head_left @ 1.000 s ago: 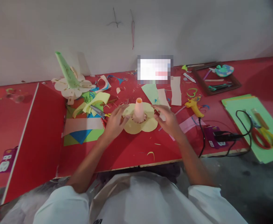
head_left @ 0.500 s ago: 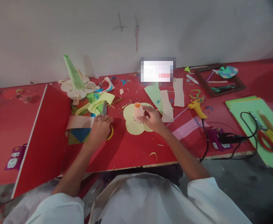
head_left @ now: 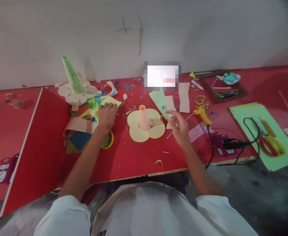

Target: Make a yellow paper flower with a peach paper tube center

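Observation:
A pale yellow four-lobed paper flower (head_left: 139,133) lies flat on the red table. From its middle rises an upright pink paper cone (head_left: 143,116), cut off at the top and notched around its foot. My left hand (head_left: 107,116) reaches over the scrap pile to the left, its fingers curled down against a pale yellow paper scrap (head_left: 112,101); its fingertips are hidden. Below its wrist show the yellow-handled scissors (head_left: 112,140), their blades covered by the hand. Right of the flower, my right hand (head_left: 179,127) hovers apart from it, fingers loosely bent and holding nothing.
Behind left stands a green paper cone (head_left: 72,77) on a cream petal base. A yellow glue gun (head_left: 201,114) with a black cord lies right, near a purple box (head_left: 222,144). Red-and-yellow scissors (head_left: 272,146) rest on green sheets (head_left: 286,157). A red divider (head_left: 35,157) stands left.
My right hand has let go of the pink cone and drawn back to the right. My left hand has moved slightly forward from the scissors onto the paper scraps. The view has shifted slightly.

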A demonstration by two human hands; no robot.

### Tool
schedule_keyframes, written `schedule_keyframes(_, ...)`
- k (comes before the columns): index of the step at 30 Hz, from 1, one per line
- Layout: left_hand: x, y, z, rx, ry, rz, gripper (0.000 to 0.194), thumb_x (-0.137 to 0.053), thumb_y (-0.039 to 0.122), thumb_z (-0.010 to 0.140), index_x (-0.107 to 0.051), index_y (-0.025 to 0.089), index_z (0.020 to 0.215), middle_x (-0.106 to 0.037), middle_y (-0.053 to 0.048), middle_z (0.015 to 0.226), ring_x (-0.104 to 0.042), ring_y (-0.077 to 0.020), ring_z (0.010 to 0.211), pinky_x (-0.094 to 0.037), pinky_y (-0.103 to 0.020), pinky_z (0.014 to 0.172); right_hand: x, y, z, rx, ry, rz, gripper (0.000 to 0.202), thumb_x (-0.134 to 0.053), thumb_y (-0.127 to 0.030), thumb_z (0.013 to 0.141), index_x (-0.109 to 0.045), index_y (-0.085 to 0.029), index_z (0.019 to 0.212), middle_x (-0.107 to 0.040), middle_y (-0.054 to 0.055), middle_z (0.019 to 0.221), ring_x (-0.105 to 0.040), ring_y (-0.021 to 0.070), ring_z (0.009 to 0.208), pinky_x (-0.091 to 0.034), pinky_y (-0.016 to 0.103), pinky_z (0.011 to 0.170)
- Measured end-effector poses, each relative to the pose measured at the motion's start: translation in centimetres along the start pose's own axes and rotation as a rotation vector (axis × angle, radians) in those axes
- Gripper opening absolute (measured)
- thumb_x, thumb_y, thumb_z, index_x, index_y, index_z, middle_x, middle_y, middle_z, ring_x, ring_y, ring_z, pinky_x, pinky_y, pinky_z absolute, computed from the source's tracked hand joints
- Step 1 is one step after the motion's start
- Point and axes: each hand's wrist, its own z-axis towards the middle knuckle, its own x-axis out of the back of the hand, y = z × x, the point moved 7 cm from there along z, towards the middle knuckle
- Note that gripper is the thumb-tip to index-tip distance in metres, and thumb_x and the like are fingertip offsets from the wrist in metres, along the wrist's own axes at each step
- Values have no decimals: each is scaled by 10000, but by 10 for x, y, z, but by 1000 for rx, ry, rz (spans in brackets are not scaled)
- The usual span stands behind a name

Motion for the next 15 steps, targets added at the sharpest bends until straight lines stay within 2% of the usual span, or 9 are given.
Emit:
schedule_keyframes(2,1,0,-4,2,-2,47,252,-490,241,1013,-638,217,1216,-707,-167,1125,-571,-365,1157,-357,-534,1032,11,2,-5,-17,58,-11,380,-472,-530,1066,-685,-260,1227,-758,108,1227,-702,249,918,-586,394,767)
schedule_keyframes(5,3,3,-11,2,16,116,477,-481,268,1010,-522,184,1478,-724,-198,1152,-591,-388,1160,-367,-537,1019,14,1,-10,-17,70,-16,342,-504,-518,1062,-701,-263,1176,-777,99,1164,-714,245,899,-579,382,751)
schedule_keyframes(7,3,5,-14,-4,11,129,539,-486,266,1004,-485,164,1533,-734,-210,1135,-605,-397,1155,-371,-541,1015,10,-2,-11,-5,54,-5,317,-524,-503,1060,-709,-265,1159,-784,92,1143,-717,240,910,-575,373,758)
schedule_keyframes(10,10,6,-18,32,28,69,530,-475,247,1006,-506,166,1529,-738,-210,1118,-626,-388,1136,-381,-544,1019,3,-6,-16,-7,53,34,307,-540,-494,1056,-720,-263,1149,-789,86,1075,-722,242,907,-575,371,762)
schedule_keyframes(13,33,9,-31,102,175,-122,511,-518,279,1012,-512,199,1517,-740,-169,1102,-642,-355,1101,-402,-533,1034,-3,-10,-26,-60,97,101,297,-556,-498,1048,-738,-270,1109,-749,53,890,-697,230,790,-554,362,706)
schedule_keyframes(15,50,23,-49,91,303,-312,538,-565,298,1012,-468,233,1537,-730,-119,1113,-651,-307,1078,-436,-491,1029,-14,-16,-32,-106,48,201,271,-588,-494,1033,-749,-280,1075,-695,22,796,-653,207,702,-520,339,649)
